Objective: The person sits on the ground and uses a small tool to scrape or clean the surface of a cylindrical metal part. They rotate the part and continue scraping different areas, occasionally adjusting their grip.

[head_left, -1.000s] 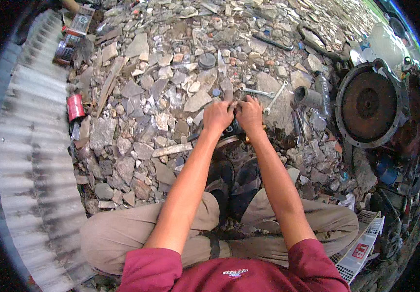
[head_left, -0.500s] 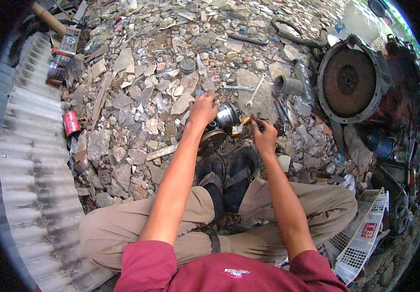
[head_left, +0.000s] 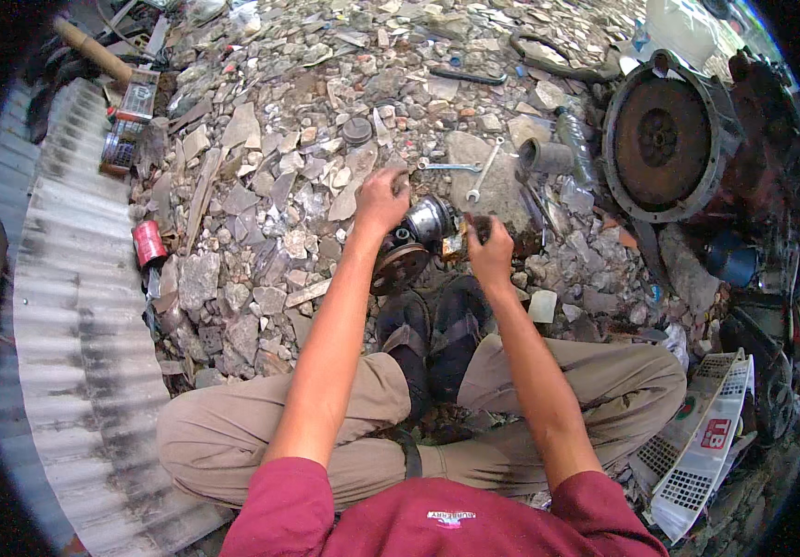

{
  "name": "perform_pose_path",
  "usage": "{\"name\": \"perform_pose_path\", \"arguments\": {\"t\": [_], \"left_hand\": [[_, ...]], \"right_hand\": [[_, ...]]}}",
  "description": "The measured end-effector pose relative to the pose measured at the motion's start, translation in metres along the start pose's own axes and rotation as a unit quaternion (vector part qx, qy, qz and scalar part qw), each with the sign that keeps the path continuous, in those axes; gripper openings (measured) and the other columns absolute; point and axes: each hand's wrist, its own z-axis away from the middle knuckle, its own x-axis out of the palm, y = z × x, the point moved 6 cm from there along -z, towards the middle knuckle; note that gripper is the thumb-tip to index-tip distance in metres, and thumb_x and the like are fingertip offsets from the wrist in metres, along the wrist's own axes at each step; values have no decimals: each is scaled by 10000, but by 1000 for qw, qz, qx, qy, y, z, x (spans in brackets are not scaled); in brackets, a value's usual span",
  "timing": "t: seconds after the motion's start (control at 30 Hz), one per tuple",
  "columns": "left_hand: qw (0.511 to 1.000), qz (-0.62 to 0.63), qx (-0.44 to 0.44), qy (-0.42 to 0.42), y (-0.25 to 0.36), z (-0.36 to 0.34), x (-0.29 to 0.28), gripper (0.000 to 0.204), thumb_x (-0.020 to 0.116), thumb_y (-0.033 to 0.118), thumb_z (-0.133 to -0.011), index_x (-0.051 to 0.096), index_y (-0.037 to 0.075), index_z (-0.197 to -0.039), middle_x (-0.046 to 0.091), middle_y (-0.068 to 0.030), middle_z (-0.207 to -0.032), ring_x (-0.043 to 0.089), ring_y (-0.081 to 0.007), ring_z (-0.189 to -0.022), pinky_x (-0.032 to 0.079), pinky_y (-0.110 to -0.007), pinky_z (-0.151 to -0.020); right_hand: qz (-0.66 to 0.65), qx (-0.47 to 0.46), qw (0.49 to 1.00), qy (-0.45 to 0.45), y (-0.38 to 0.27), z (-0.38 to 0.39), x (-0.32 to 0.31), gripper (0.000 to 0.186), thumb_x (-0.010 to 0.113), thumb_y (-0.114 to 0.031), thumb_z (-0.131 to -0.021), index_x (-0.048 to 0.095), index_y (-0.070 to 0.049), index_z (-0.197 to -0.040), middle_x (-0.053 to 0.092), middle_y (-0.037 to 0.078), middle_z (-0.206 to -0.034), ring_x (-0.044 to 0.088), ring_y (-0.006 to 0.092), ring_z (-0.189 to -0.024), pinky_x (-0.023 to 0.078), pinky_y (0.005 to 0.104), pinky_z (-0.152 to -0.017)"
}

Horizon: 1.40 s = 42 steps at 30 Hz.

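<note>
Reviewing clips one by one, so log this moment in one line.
left hand: beside shiny metal cylinder | right hand: beside small yellowish piece | two wrenches: on ground beyond

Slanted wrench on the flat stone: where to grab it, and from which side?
I'd pinch the near half of the slanted wrench's shank, coming from above and the right. It lies along the flat stone, its slim shank slanting far-right to near-left. The other wrench ends by its middle on the left, so the right side looks freer.
</note>
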Motion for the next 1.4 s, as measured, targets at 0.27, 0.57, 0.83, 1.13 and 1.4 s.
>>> {"name": "perform_pose_path", "arguments": {"t": [0.27, 0.57, 0.83, 1.13, 1.4], "left_hand": [[969, -205, -96, -97, -23, 22, 33, 414, 495, 448, -981, 715, 126, -1121, 713, -229, -967, 677, -424, -931, 512, -534, -826], [974, -167, -135, -74, -18, 16, 27, 374, 593, 398, -937, 755, 66, -884, 720, -220, -890, 694, -405, -889, 523, -520, -809], [979, -169, -93, -68, -16, 13, 27, 379, 601, 379, -929, 751, 40, -852, 704, -251, -849, 692, -426, -810, 548, -517, -747], [979, -167, -109, -50, -16, 14, 25, 421, 547, 393, -959, 748, 44, -836, 700, -247, -815, 690, -440, -813, 543, -525, -748], [976, -185, -105, -43, -17, 15, 25, 440, 534, 373, -969, 741, 17, -812, 699, -250, -807, 693, -433, -792, 551, -514, -732]], "right_hand": [[23, -114, 993, -19, -50, 17, 49, 168, 634, -61, -886, 621, 14, -1035, 602, 240, -1004, 599, 464, -939, 498, 511, -806], [22, -104, 994, 2, -49, -13, 72, 177, 675, -100, -863, 664, -3, -1010, 595, 226, -994, 585, 429, -927, 475, 496, -817], [87, -109, 990, -6, -46, -23, 83, 191, 684, -120, -839, 665, -10, -994, 578, 236, -1031, 561, 432, -967, 451, 514, -845], [14, -89, 996, 4, -38, -4, 70, 162, 702, -96, -831, 699, -41, -983, 577, 202, -926, 568, 402, -914, 452, 485, -789], [22, -119, 992, -22, -45, 0, 64, 170, 694, -86, -838, 716, -46, -1002, 584, 209, -961, 565, 420, -966, 464, 491, -834]]}}
